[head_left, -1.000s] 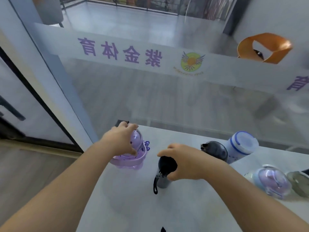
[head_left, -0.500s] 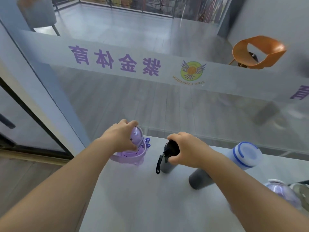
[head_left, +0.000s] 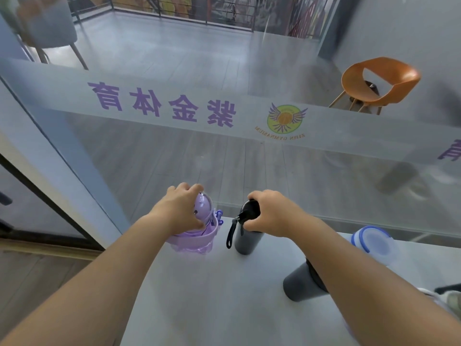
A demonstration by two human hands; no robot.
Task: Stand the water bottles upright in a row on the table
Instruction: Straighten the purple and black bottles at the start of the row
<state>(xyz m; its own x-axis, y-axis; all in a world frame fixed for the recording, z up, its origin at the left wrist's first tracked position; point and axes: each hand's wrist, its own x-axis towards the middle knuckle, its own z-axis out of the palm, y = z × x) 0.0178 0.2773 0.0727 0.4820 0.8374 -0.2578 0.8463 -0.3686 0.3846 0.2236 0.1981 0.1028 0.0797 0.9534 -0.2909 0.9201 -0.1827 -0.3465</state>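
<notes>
1. The left hand [head_left: 178,208] sits at the far left corner of the bench [head_left: 199,295], its fingers curled over the clear domed lid of a purple bottle [head_left: 197,233] and holding it from above.
2. That purple bottle stands upright at the bench's far left corner, close to the left edge, with a small purple loop sticking out on its right side.
3. Just to its right, apart from it, a slim dark bottle [head_left: 245,239] stands upright near the far edge, and a black strap [head_left: 230,233] hangs down its left side.
4. The right hand [head_left: 270,213] is closed round the black cap of this dark bottle, thumb towards the near side, holding it at the top.
5. Nearer and further right, a grey bottle [head_left: 300,283] stands partly hidden behind the right forearm; its top cannot be seen.
6. Beyond that forearm, towards the right edge, a clear bottle with a blue-ringed lid [head_left: 374,244] stands on the bench.
7. Behind the bench a glass wall [head_left: 224,158] carries a frosted band with purple lettering, and through it an orange chair [head_left: 376,83] stands at the far right.
</notes>
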